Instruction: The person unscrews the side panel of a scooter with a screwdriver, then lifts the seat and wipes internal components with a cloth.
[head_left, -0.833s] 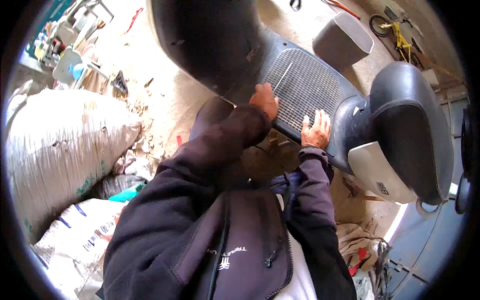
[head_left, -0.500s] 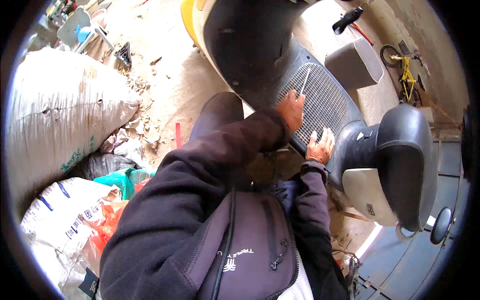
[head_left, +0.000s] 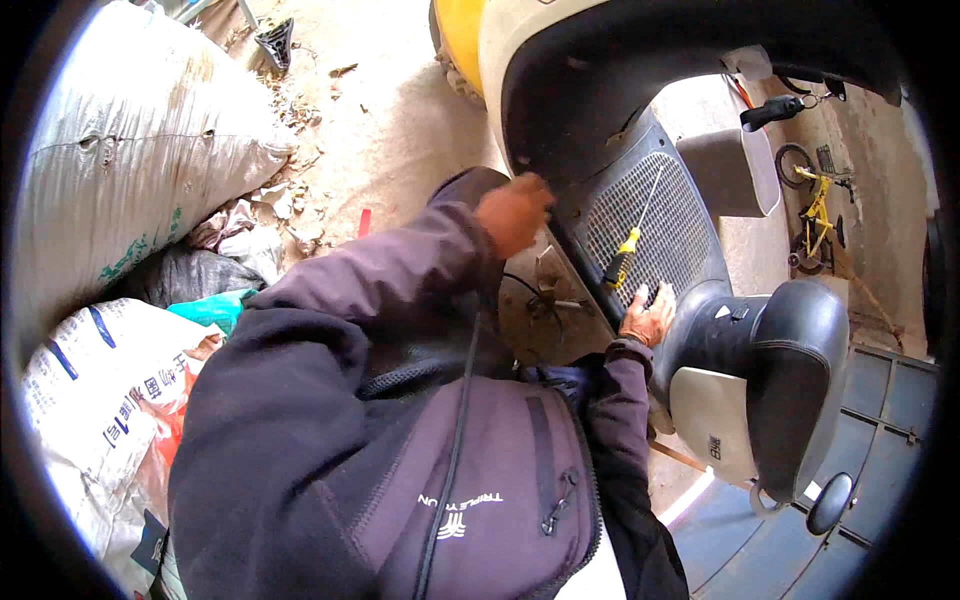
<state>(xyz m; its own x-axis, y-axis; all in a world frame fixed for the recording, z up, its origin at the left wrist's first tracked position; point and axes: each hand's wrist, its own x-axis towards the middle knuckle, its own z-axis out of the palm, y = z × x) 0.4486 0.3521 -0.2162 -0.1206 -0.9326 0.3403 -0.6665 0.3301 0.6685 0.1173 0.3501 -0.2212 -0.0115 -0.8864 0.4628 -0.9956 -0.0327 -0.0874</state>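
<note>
A screwdriver (head_left: 622,262) with a yellow and black handle lies across the ribbed footboard (head_left: 672,235) of a scooter, its thin shaft pointing away from me. My left hand (head_left: 515,213) is raised beside the footboard's left edge, apart from the screwdriver. Its fingers are curled in, and whatever they may hold is hidden. Flat on the near end of the footboard rests my right hand (head_left: 648,315), fingers stretched out, just beyond the screwdriver's handle and close to the seat base.
The scooter's dark front shield (head_left: 560,100) rises ahead, and its black seat (head_left: 800,370) is at right. Keys (head_left: 775,112) hang near the handlebar. Large white sacks (head_left: 150,150) stand at left. A grey box (head_left: 730,170) and a small yellow bicycle (head_left: 818,210) are beyond the scooter.
My left hand has let go of the screwdriver, which now lies on the footboard, and has drawn back to the left. The right hand stays on the footboard. The view has shifted.
</note>
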